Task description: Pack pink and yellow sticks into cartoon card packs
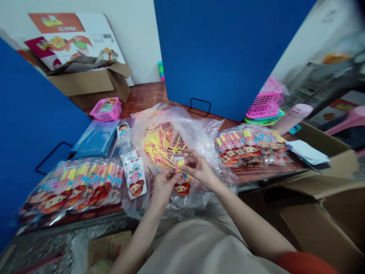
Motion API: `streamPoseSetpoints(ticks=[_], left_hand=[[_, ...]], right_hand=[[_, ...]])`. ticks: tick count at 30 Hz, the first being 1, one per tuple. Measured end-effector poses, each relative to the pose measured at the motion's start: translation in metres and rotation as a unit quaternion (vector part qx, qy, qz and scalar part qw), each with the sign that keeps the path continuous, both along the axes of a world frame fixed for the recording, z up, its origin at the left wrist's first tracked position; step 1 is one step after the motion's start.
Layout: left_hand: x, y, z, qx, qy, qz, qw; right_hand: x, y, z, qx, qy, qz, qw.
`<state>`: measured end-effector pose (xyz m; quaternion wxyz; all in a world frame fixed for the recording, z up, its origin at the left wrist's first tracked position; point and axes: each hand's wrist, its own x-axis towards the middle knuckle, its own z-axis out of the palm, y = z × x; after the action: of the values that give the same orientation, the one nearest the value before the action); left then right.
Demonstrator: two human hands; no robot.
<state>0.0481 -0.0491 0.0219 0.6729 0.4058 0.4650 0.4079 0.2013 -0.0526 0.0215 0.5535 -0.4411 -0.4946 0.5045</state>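
A small clear packet (181, 182), glossy and flat with a round cartoon face printed at its lower end, is held between both hands above the table's near edge. The left hand (163, 185) is pinched shut on its lower left side; the fingers of the right hand (199, 169) are closed on its upper end. Just behind it, thin yellow and pink sticks are heaped in a crinkled plastic bag (167, 125). Fanned rows of filled packets (74, 186) are laid to the left and a second batch (248, 148) to the right on the wooden table (148, 95). A pink lattice basket (106, 110) is set further back.
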Motion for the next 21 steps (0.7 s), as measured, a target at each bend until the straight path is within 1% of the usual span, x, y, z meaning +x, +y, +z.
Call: streamPoseSetpoints(ticks=[4, 7, 10, 12, 14, 17, 18, 20, 21], left_hand=[[0.017, -0.003, -0.006, 0.041, 0.029, 0.017, 0.999], [0.033, -0.005, -0.004, 0.044, 0.026, 0.016, 0.999], [0.045, -0.01, 0.004, 0.036, 0.038, -0.025, 0.998], [0.049, -0.013, 0.01, 0.044, 0.055, -0.039, 0.997], [0.048, -0.013, 0.016, 0.061, 0.075, -0.031, 0.995], [0.04, -0.009, 0.02, 0.074, 0.105, -0.002, 0.992], [0.035, -0.006, 0.02, 0.077, 0.114, 0.012, 0.99], [0.023, 0.001, 0.016, 0.085, 0.132, 0.043, 0.987], [0.015, 0.006, 0.013, 0.091, 0.144, 0.058, 0.984]], right_hand=[[0.004, -0.011, -0.006, 0.023, 0.013, -0.046, 0.999], [0.008, -0.018, -0.005, 0.028, 0.006, -0.067, 0.997], [0.023, -0.025, 0.005, 0.038, -0.007, -0.114, 0.993], [0.049, -0.027, 0.019, 0.064, -0.026, -0.173, 0.983], [0.088, -0.024, 0.037, 0.094, -0.071, -0.237, 0.964], [0.158, -0.012, 0.057, 0.12, -0.2, -0.31, 0.922], [0.179, -0.007, 0.06, 0.111, -0.259, -0.331, 0.901], [0.212, 0.003, 0.057, 0.057, -0.388, -0.367, 0.844], [0.222, 0.006, 0.052, 0.024, -0.447, -0.36, 0.818]])
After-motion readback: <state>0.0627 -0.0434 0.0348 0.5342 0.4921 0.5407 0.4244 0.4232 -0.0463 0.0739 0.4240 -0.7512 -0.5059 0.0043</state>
